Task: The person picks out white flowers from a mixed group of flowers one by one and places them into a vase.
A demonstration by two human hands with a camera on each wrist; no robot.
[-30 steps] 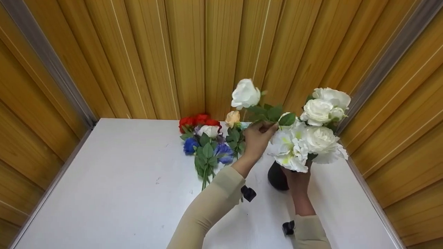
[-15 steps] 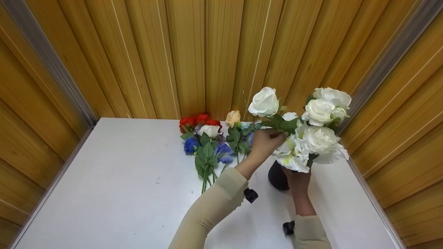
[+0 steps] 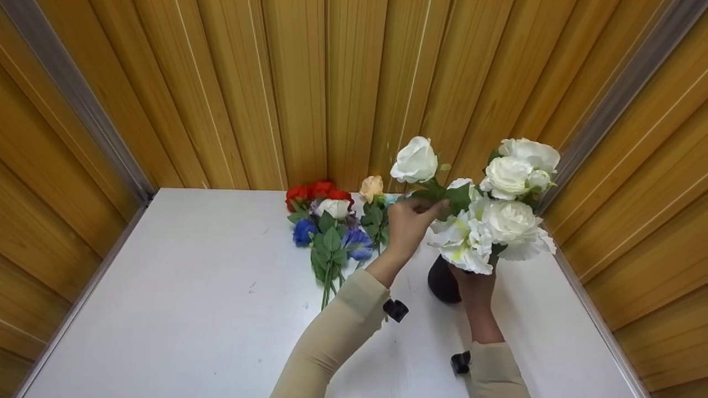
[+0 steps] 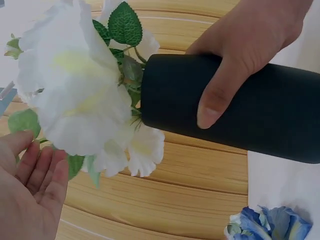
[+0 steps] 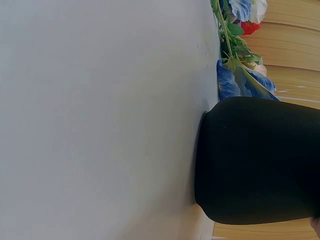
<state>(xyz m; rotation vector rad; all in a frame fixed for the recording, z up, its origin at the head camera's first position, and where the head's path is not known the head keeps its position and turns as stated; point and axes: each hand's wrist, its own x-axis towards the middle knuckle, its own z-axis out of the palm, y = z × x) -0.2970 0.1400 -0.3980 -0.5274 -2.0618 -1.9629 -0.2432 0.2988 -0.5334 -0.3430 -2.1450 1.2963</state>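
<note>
My left hand [image 3: 410,229] pinches the leafy stem of a white rose [image 3: 416,160], held at the left side of a white bouquet. In the left wrist view, thumb and fingertips of the left hand [image 4: 35,185] meet at the stem beside a green leaf [image 4: 24,123]. My right hand [image 3: 477,290] grips a black vase [image 4: 185,95] near its mouth, the thumb lying across its side. White flowers [image 3: 511,221] fill the vase's opening and hide its rim from above. In the right wrist view the base of the vase [image 5: 255,160] stands on the white table [image 5: 110,120].
Left of the vase lies a pile of flowers: red ones [image 3: 319,192], a white one [image 3: 334,209], blue ones [image 3: 358,244] and a peach one [image 3: 371,188], with stems pointing toward me. Wood-panelled walls [image 3: 298,94] enclose the table at the back and sides.
The left hand carried the white rose right and down toward the bouquet, then drew it slightly back left. The right hand and vase stayed put.
</note>
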